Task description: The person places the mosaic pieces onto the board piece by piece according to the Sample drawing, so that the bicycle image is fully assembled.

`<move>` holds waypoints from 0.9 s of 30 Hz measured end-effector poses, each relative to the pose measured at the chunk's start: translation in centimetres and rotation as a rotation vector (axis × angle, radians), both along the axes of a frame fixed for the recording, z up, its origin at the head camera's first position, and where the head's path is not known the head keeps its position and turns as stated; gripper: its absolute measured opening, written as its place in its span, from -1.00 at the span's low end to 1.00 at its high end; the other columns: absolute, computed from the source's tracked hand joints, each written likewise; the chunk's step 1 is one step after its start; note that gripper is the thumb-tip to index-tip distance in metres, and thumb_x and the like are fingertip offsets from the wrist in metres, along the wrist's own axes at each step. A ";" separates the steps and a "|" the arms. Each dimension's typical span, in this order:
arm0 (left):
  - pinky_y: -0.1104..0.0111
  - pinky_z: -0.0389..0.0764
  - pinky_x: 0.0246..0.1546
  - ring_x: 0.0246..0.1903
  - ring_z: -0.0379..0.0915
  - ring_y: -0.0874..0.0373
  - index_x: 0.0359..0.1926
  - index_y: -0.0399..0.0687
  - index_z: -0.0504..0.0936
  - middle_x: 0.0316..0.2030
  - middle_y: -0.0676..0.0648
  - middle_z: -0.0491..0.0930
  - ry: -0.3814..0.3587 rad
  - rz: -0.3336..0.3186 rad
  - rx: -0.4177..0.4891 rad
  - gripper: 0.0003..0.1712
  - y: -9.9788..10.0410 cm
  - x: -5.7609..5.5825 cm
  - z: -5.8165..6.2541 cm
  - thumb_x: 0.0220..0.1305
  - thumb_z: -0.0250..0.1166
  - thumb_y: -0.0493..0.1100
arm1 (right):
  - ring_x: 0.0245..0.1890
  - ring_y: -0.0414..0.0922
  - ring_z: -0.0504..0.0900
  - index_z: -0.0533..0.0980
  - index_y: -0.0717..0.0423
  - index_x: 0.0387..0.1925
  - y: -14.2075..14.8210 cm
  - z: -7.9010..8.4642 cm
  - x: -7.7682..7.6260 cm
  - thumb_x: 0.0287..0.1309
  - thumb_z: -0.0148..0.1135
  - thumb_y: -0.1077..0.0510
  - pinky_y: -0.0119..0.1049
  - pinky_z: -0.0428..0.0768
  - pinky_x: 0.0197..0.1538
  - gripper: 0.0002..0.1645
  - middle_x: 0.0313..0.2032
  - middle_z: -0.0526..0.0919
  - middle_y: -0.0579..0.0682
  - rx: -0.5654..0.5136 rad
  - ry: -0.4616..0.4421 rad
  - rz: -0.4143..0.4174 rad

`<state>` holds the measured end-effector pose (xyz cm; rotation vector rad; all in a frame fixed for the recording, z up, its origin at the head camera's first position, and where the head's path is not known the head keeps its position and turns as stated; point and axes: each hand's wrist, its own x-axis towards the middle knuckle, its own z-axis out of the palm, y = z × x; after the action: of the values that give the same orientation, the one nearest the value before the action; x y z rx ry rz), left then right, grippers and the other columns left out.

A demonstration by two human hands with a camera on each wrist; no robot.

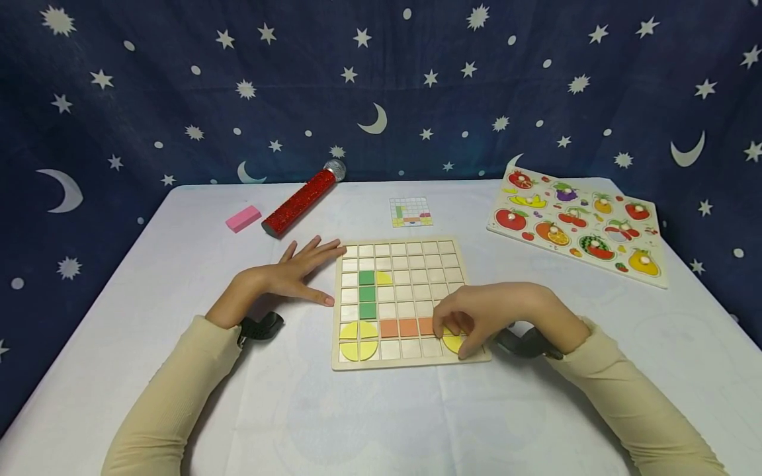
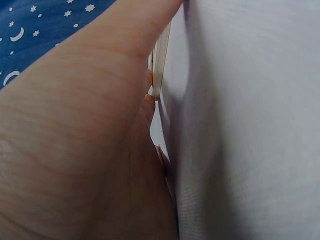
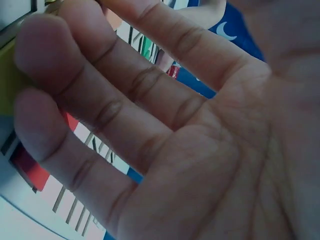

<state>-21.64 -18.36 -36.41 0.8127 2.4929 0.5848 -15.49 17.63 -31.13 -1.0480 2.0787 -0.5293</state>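
Note:
A wooden grid board (image 1: 411, 362) lies flat, bearing green squares (image 1: 367, 294), orange squares (image 1: 407, 327) and yellow quarter-circles (image 1: 350, 350), plus a lone yellow piece (image 1: 384, 278). Beside its left edge my left hand (image 1: 292, 274) rests, fingers spread, index fingertip at the rim. The left wrist view shows mostly palm and the board's edge (image 2: 161, 65). Over the lower right corner my right hand (image 1: 491, 311) is arched, its fingertips touching yellow pieces (image 1: 454, 342) lying there, thumb apart from fingers. Red patches (image 3: 32, 170) show past those fingers; the hand partly hides that corner.
A small pattern card (image 1: 411, 205) lies behind the board. Left of it are a red glittery microphone (image 1: 303, 198) and a pink block (image 1: 243, 219). A fruit puzzle board (image 1: 571, 264) lies at the back right. Starry cloth (image 1: 381, 79) hangs behind the white table (image 1: 297, 423).

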 end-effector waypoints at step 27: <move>-0.19 -0.61 0.35 0.51 -0.62 -0.11 0.55 0.14 -0.07 0.56 -0.05 -0.25 0.000 0.000 0.015 0.20 -0.1 0.1 -0.2 0.03 0.40 0.26 | -0.43 -0.26 0.45 0.61 0.00 -0.26 1.7 0.4 -1.3 0.08 0.43 0.18 -0.41 0.48 -0.33 -0.82 -0.47 0.49 -0.20 -0.053 0.056 -0.030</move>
<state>-21.56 -18.47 -36.60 0.8183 2.4918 0.6038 -16.78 19.38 -30.77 -1.0748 2.1426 -0.5796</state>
